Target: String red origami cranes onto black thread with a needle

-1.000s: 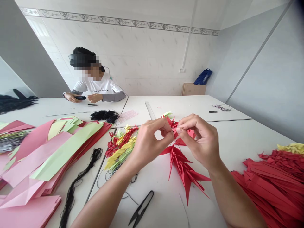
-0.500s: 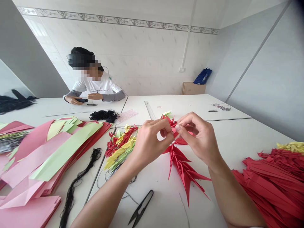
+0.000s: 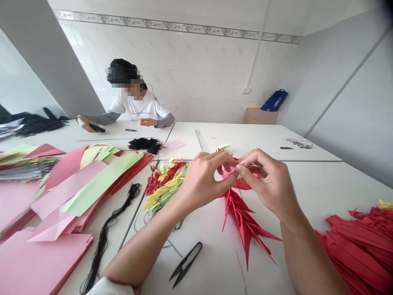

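Above a string of folded red paper spikes (image 3: 242, 221), my left hand (image 3: 208, 176) and my right hand (image 3: 264, 176) meet at the fingertips. Both are closed in a pinch on a thin dark thread that their fingers mostly hide. The red spikes hang or lie just below, points fanned toward me. More red folded paper (image 3: 244, 182) shows behind my fingers. Black thread snips (image 3: 187, 264) lie on the table below my left wrist. Strings of red, yellow and green folded paper (image 3: 166, 186) lie left of my left hand.
Pink, green and red paper sheets (image 3: 101, 184) cover the left side, beside a black thread hank (image 3: 106, 233). A pile of red folded pieces (image 3: 359, 241) lies at right. Across the table sits a person (image 3: 141, 106) holding a black tool. A ruler (image 3: 202, 141) lies farther back.
The view has swung slightly left. My hands stay pinched together above the red paper, left fingers now nearer the right fingertips. The other person's hand with the black tool has moved outward left.
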`<state>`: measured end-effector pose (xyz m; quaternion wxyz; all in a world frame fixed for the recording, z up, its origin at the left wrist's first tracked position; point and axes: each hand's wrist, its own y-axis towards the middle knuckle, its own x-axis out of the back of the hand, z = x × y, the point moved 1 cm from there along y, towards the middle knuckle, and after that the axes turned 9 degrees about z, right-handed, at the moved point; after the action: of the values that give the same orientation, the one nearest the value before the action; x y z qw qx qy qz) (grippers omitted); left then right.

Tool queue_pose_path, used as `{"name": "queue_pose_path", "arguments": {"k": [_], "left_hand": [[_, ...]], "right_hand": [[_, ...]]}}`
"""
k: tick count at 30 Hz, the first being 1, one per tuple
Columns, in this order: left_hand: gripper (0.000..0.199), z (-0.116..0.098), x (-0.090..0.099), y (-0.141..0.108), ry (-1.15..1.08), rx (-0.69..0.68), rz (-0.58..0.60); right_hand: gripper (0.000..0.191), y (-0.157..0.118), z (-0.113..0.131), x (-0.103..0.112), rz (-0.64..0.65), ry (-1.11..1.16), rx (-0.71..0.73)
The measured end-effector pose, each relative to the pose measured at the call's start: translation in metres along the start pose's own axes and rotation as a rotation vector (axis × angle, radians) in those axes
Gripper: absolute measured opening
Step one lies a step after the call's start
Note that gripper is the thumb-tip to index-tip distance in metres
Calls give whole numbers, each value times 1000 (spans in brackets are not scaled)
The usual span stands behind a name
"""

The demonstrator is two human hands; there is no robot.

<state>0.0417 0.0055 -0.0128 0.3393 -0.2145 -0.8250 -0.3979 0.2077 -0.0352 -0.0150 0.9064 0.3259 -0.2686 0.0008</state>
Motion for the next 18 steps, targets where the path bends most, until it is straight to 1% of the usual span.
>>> {"name": "queue_pose_path", "arguments": {"k": [3, 8, 13, 18], "left_hand": [[5, 3, -3, -1, -16, -34, 24], [9, 11, -5, -2, -14, -42, 16], [12, 13, -3, -2, -46, -57, 27], [15, 12, 2, -1, -64, -42, 19]], "right_hand": [[13, -3, 2, 1, -5, -22, 3], [14, -5, 2, 2, -4, -73, -22], [15, -4, 0, 2, 17, -104, -45], [16, -2, 0, 2, -10, -64, -63]]}}
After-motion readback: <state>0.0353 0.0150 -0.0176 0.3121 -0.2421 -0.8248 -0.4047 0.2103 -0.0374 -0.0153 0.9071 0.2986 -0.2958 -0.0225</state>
